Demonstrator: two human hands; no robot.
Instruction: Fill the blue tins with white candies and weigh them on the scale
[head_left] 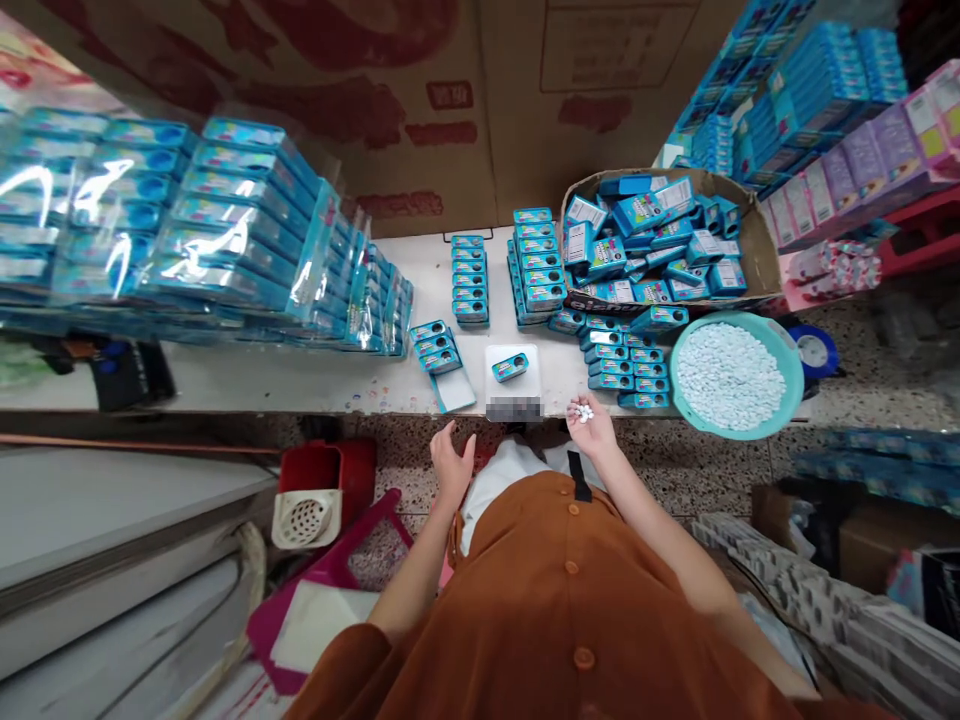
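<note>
My left hand [452,465] is just off the table's front edge, fingers apart and holding nothing. My right hand [594,432] is turned palm up, with a small heap of small white candies [585,412] in its curled fingers. Between the hands, a small blue box [511,367] lies on a white scale [534,385], whose display is blurred. To the right, a mint-green basin [796,372] is filled with the same white candies. Near my left hand, a few blue boxes [436,347] stand by a flat blue-edged tray or lid [454,391].
Stacked blue boxes [470,280] stand behind the scale. A cardboard carton [766,240] full of blue boxes is at back right, with more rows [611,366] before it. Plastic-wrapped packs [225,220] fill the left. A tape dispenser [135,375] lies at the left edge.
</note>
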